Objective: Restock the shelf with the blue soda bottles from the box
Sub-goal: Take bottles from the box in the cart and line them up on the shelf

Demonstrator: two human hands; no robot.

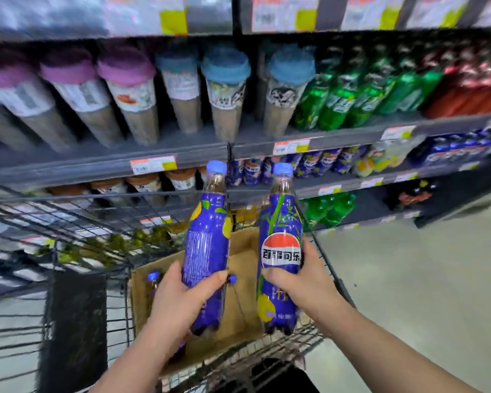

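**2 blue soda bottles clear the box, bound for the shelf**

The left hand (179,296) is wrapped around the lower body of 1 bottle (206,242), its small print toward the camera. The right hand (301,282) is clamped on the waist of a 2nd bottle (279,222), logo facing out. Both bottles stand nearly upright, caps up, above the cardboard box (244,251) in the wire cart (97,219). At least 1 more blue cap (153,276) shows inside the box. Matching bottles (318,164) line the shelf (338,185) ahead and to the right, beyond the cart. The step in hand looks like the carry to that row. It is best done by keeping each bottle upright, lifting clear of the cart's wire, setting the bases flat and turning the logos outward, 1 hand at a time if the gap is tight.
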